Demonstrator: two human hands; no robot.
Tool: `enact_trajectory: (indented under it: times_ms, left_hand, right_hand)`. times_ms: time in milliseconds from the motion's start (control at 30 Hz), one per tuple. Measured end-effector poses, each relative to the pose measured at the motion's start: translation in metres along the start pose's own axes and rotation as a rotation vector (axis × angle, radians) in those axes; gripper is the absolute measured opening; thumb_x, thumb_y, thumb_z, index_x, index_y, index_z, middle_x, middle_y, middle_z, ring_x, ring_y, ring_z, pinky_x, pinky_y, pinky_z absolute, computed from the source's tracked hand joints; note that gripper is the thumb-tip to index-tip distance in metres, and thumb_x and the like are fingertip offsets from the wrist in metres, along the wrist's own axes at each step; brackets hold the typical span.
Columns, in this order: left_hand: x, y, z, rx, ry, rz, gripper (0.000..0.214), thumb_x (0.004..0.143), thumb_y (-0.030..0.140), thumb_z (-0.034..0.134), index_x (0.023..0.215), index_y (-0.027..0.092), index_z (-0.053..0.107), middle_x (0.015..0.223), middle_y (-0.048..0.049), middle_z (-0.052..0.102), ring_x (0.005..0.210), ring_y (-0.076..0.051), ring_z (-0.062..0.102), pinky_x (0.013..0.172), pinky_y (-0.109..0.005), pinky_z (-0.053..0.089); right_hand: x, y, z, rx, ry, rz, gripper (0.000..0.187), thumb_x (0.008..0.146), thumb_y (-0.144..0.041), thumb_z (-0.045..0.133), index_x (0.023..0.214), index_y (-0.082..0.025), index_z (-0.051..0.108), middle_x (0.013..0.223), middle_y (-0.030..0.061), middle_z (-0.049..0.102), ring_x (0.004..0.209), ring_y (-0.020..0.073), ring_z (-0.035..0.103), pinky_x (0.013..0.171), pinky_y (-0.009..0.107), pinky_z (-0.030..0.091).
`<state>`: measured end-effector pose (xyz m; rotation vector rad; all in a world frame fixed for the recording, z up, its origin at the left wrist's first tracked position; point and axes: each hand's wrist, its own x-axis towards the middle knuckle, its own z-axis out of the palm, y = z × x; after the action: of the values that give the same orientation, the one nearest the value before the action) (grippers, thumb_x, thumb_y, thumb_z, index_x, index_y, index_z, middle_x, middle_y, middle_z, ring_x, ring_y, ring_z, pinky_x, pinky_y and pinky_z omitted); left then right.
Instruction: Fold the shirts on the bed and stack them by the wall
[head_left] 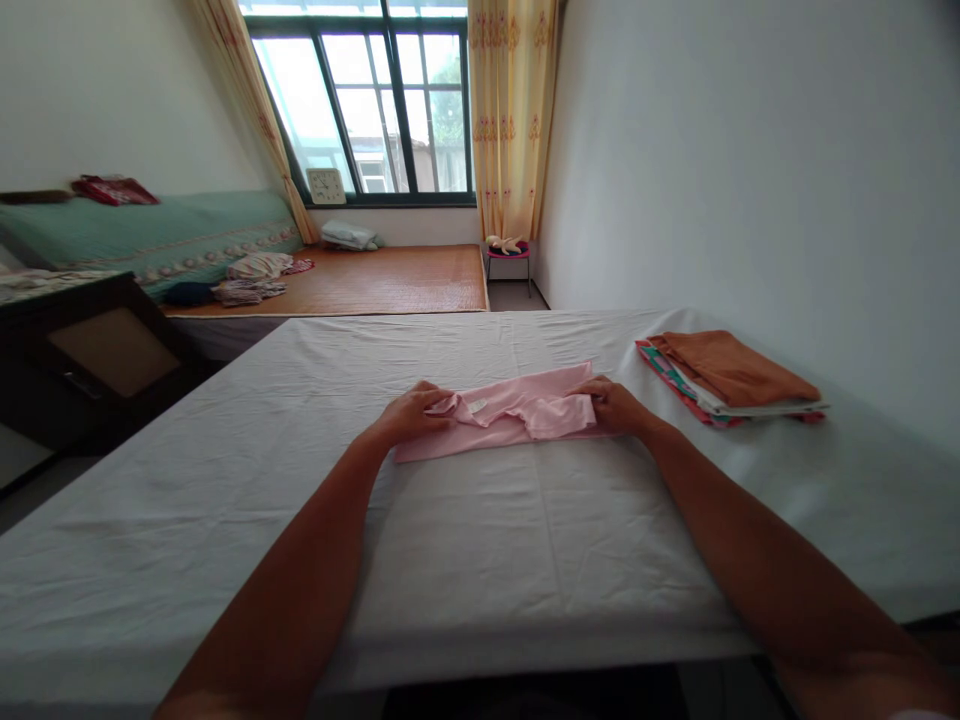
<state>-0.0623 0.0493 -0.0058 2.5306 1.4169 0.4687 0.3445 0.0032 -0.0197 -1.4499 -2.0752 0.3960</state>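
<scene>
A pink shirt (502, 425) lies across the middle of the white-sheeted table, partly folded into a long strip. A small pale label shows near its left part, and a loose flap rests on its right part. My left hand (415, 413) pinches the shirt at its left end, thumb toward me and fingers on the far side. At the opposite end, my right hand (616, 406) is closed on the shirt's edge, its fingertips partly hidden by the cloth. Both forearms reach in from the near edge.
A stack of folded clothes (739, 375), brown on top, sits at the right by the wall. Beyond the white sheet (450, 570) is a bed with a brown mat (397, 278) and rumpled clothes (259, 270). A dark cabinet (97, 350) stands at left, a pink stool (508, 254) behind.
</scene>
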Motion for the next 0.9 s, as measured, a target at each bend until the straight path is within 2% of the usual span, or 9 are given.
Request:
enact_trajectory:
  times_ms: [100,267,367,467,600,667,767,833,900]
  left_hand:
    - [-0.001,0.008,-0.003,0.111,0.055,-0.008,0.03,0.08,0.04,0.058,0.106,0.033,0.071,0.105,-0.0011,0.067,0.098,-0.021,0.061,0.085,-0.028,0.045]
    - [-0.003,0.006,-0.026,0.12,0.493,-0.212,0.027,0.085,0.033,0.05,0.098,0.024,0.071,0.095,-0.005,0.066,0.092,-0.021,0.061,0.08,-0.028,0.046]
    - [-0.004,-0.004,-0.036,-0.031,0.62,-0.332,0.025,0.082,0.034,0.052,0.092,0.021,0.071,0.089,-0.0041,0.063,0.075,-0.017,0.062,0.072,-0.028,0.047]
    - [0.002,-0.011,-0.028,-0.497,0.595,-0.372,0.026,0.079,0.036,0.056,0.093,0.017,0.069,0.08,-0.0029,0.063,0.064,-0.015,0.062,0.064,-0.027,0.049]
    - [0.015,-0.012,-0.007,-1.137,0.532,-0.346,0.039,0.067,0.043,0.072,0.091,0.013,0.065,0.074,-0.0015,0.065,0.068,-0.014,0.065,0.065,-0.026,0.052]
    - [0.017,-0.013,-0.003,-1.247,0.544,-0.314,0.041,0.061,0.043,0.077,0.087,0.013,0.064,0.076,-0.0013,0.067,0.074,-0.014,0.065,0.07,-0.026,0.053]
    - [0.012,-0.016,-0.006,-1.336,0.547,-0.269,0.033,0.067,0.037,0.073,0.086,0.014,0.063,0.088,-0.0042,0.069,0.087,-0.015,0.066,0.081,-0.028,0.054]
    - [0.005,-0.019,-0.009,-1.377,0.51,-0.3,0.021,0.072,0.029,0.067,0.085,0.013,0.061,0.091,-0.0061,0.07,0.09,-0.016,0.067,0.085,-0.03,0.054]
    - [-0.001,-0.021,-0.011,-1.406,0.391,-0.389,0.011,0.073,0.019,0.062,0.081,0.013,0.059,0.088,-0.0066,0.07,0.085,-0.015,0.068,0.082,-0.03,0.056]
  right_hand:
    - [0.001,-0.005,-0.002,-0.081,0.074,0.047,0.039,0.077,-0.016,0.05,0.108,-0.024,0.073,0.104,0.0039,0.072,0.103,0.023,0.059,0.092,0.035,0.048]
    - [0.007,-0.019,-0.013,-0.224,0.257,0.135,0.043,0.078,-0.016,0.045,0.111,-0.021,0.072,0.098,0.0072,0.071,0.092,0.0223,0.062,0.085,0.031,0.048]
    - [0.022,-0.027,-0.023,-0.162,0.265,0.18,0.036,0.08,-0.024,0.047,0.105,-0.02,0.072,0.08,0.005,0.071,0.076,0.0214,0.065,0.075,0.03,0.049]
    - [0.049,-0.031,-0.027,0.154,0.214,0.275,0.026,0.083,-0.029,0.047,0.093,-0.019,0.068,0.062,0.001,0.065,0.057,0.0169,0.062,0.06,0.027,0.049]
    - [0.086,-0.034,-0.018,0.652,0.183,0.476,0.015,0.086,-0.027,0.046,0.083,-0.02,0.058,0.064,0.0001,0.064,0.053,0.0127,0.061,0.058,0.026,0.052]
    - [0.095,-0.036,-0.014,0.802,0.223,0.488,0.011,0.086,-0.025,0.047,0.084,-0.021,0.056,0.069,0.0,0.066,0.059,0.0113,0.063,0.065,0.026,0.054]
    - [0.09,-0.035,-0.013,0.942,0.294,0.466,0.011,0.088,-0.026,0.046,0.087,-0.021,0.056,0.075,0.0002,0.067,0.066,0.0104,0.064,0.067,0.023,0.055]
    - [0.074,-0.031,-0.013,0.983,0.263,0.49,0.016,0.092,-0.03,0.044,0.088,-0.02,0.056,0.073,0.0012,0.066,0.063,0.0107,0.064,0.062,0.021,0.054]
    - [0.054,-0.025,-0.01,0.99,0.172,0.576,0.023,0.094,-0.034,0.043,0.086,-0.019,0.057,0.064,0.0012,0.064,0.054,0.0103,0.06,0.051,0.019,0.051]
